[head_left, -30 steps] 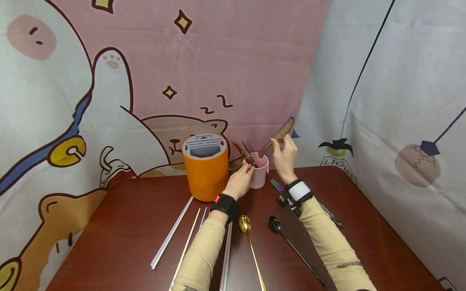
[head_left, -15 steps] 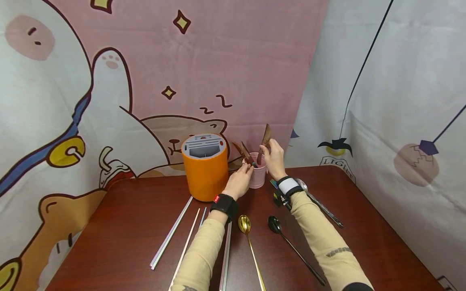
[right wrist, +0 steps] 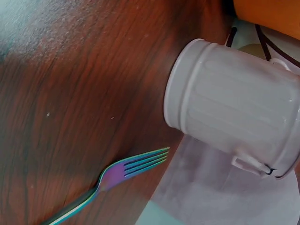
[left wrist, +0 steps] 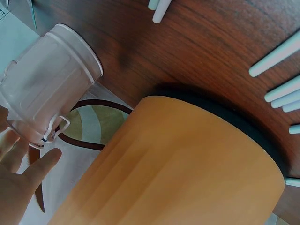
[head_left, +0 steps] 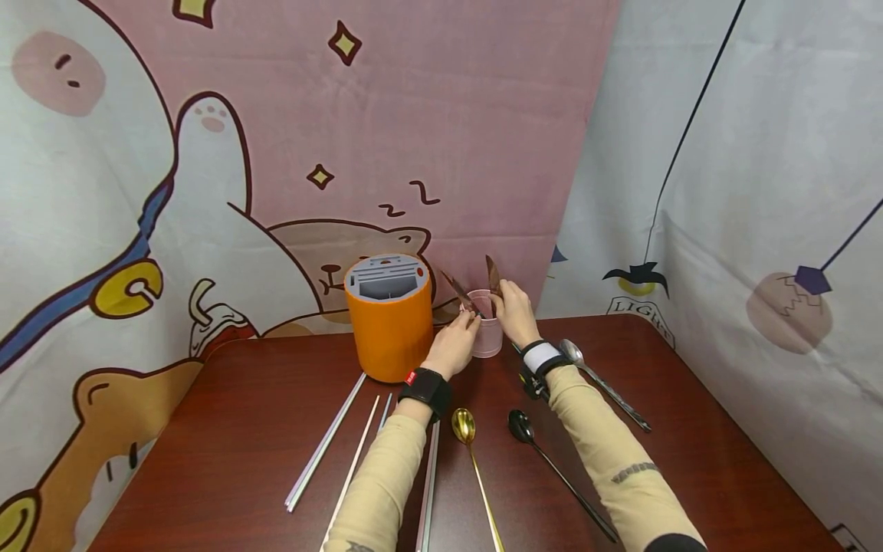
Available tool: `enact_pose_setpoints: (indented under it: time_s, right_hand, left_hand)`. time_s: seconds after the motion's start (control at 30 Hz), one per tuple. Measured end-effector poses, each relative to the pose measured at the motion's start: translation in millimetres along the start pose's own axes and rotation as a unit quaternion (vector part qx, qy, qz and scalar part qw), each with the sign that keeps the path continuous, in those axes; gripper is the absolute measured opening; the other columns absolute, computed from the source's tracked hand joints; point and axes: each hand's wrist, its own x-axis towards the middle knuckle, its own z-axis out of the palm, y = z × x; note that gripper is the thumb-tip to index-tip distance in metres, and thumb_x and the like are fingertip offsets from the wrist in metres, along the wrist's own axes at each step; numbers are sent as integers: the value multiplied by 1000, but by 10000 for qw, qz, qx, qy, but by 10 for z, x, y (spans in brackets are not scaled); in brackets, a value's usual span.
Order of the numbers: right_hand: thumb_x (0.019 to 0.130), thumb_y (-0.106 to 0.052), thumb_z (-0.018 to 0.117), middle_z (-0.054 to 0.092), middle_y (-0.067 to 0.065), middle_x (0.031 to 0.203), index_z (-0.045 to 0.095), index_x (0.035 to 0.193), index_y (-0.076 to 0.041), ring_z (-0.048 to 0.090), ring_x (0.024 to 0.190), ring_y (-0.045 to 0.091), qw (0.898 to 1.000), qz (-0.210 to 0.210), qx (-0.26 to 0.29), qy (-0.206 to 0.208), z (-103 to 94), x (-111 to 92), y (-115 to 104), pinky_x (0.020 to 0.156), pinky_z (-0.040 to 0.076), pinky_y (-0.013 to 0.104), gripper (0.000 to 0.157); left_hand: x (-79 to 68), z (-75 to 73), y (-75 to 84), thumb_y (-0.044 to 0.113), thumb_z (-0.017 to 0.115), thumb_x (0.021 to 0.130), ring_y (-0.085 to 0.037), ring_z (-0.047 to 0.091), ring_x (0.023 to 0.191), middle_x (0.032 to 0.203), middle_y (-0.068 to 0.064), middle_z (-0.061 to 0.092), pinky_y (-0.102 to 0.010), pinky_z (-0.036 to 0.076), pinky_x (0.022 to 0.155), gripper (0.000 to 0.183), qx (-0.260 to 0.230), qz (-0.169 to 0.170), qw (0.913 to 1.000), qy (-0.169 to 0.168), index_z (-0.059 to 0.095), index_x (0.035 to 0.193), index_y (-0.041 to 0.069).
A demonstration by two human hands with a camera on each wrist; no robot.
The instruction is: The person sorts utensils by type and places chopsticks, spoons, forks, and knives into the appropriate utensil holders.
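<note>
A small pink bucket (head_left: 487, 337) stands at the back of the table. My left hand (head_left: 451, 345) grips its rim on the left side; in the left wrist view, fingers (left wrist: 42, 166) lie at the bucket's mouth, partly cut off by the frame. Dark wooden utensils (head_left: 458, 290) lean out of the bucket above that hand. My right hand (head_left: 516, 310) pinches a brown wooden table knife (head_left: 493, 274) over the right rim, blade up; its lower end is hidden behind the fingers and the bucket. The right wrist view shows the bucket but not the hand.
An orange cutlery holder (head_left: 389, 337) stands left of the bucket. Several pale chopsticks (head_left: 324, 445), a gold spoon (head_left: 464, 426), a black spoon (head_left: 522, 428) and a silver spoon (head_left: 572, 353) lie in front. A rainbow fork (right wrist: 115, 176) lies near the bucket.
My right hand has moved left and down, bringing the wooden knife from a slant to nearly upright and lower at the bucket. My left hand has stayed at the rim.
</note>
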Motion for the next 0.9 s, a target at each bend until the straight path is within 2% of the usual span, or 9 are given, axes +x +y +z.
enact_pose_setpoints:
  time_s: [0.2,0.33,0.73,0.9]
  right_hand:
    - [91,-8,62,64,18,90,57,91,1,66,87,38,9988,147,-193,-426,19,-15,9,73,53,49,10]
    - [92,-9,61,64,18,90,58,92,2,67,87,38,9973,140,-412,-590,37,-16,-4,73,54,49,11]
    - [92,-11,61,68,19,86,63,90,2,69,80,37,9896,-216,-1102,-900,97,-14,-58,68,55,48,13]
    - [92,-12,61,70,18,95,64,98,1,69,87,35,9870,-282,-1112,-1129,119,-7,-97,72,56,47,14]
  left_hand:
    - [-2,-12,7,12,61,92,-22,47,133,142,-10,48,-33,50,97,51,-4,-12,10000,-92,47,141,9]
    - [1,-14,5,12,62,91,-22,49,131,141,-10,48,-33,51,96,52,7,-5,10000,-70,47,140,9]
    - [2,-10,2,11,61,91,-22,50,130,140,-10,49,-33,50,97,51,33,9,10000,-49,48,139,8]
    - [4,2,2,11,63,89,-22,50,130,140,-10,50,-33,51,97,52,41,43,10000,13,49,139,8]
